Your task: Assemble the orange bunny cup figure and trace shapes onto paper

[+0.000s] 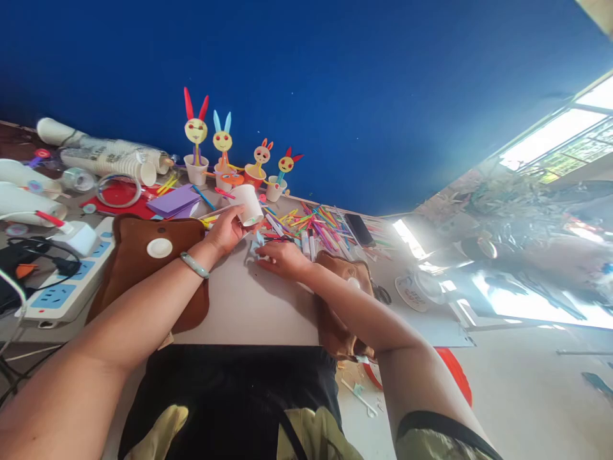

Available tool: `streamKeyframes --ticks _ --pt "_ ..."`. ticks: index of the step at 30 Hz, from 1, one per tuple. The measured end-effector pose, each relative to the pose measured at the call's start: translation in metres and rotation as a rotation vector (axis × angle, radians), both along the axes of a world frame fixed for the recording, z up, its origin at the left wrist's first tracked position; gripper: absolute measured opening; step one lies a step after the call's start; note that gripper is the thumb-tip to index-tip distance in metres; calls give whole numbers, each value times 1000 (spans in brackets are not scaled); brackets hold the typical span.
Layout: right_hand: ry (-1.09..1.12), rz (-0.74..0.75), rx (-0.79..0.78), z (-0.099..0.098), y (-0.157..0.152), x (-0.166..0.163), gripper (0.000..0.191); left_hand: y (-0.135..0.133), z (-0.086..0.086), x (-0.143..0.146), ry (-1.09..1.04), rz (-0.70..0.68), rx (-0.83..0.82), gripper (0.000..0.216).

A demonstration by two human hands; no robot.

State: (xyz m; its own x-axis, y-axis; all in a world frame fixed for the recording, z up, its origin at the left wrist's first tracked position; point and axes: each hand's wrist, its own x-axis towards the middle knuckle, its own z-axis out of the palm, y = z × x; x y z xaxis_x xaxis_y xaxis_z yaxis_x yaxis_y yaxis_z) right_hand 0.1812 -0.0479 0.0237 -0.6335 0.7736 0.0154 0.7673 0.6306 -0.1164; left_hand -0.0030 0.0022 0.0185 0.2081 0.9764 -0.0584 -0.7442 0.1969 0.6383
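Wall (pixel 297 76) in deep blue fills the back, and below it your table (pixel 244 313) carries the materials. Its pale stretch in front of you looks like the best working area, so keep small pieces over it. On either side lie the left brown pouch (pixel 136 255) and the right brown pouch (pixel 332 319); you reach across both, so a slightly raised reach should avoid dragging them. Coloured strips (pixel 328 235) lie loose farther back, where a sweeping wrist could scatter them. Rabbit-eared figures (pixel 222 141) stand in cups along the wall; turn your work low and toward yourself to spare them.

Your left hand (pixel 227 230) is narrowed around a white paper cup (pixel 249 206), held tilted in front of the figures. Grip it lightly, as thin paper will probably buckle under pressure. Your right hand (pixel 286 259) is just beside it, low over the table, fingers bent at a pale-blue scrap (pixel 257 249). Whether they pinch that scrap or only touch it, I cannot tell; a fingertip hold at its edge should keep it from creasing.
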Motion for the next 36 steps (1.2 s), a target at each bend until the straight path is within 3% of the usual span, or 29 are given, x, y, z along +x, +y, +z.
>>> streamKeyframes --ticks 2,4,6,8,15,23,28,31,33,36 --pt "123 38 -54 2 0 2 26 0 0 0 -20 13 5 16" --pt "74 -170 -24 7 7 9 26 1 -1 0 -25 7 -3 18" --pt "-122 -421 8 15 17 19 24 2 -2 -1 -20 3 -19 22" --pt "-272 -519 -10 22 26 29 23 2 -3 -2 -14 7 -29 27" --pt "-355 -431 -76 17 35 30 29 1 -5 -2 1 -41 15 32" --pt "-356 -441 -65 15 36 18 33 -3 1 -3 -44 -98 -14 43" --pt "-182 -623 -83 24 30 25 28 -2 1 -5 -96 -144 -7 43" --pt "131 -699 84 27 23 27 29 0 2 -6 -125 -163 -10 42" --pt "323 -683 211 28 16 25 29 -1 5 -7 -135 -176 -16 41" --pt "400 -566 310 25 5 21 27 -4 9 -8 -131 -195 -28 41"
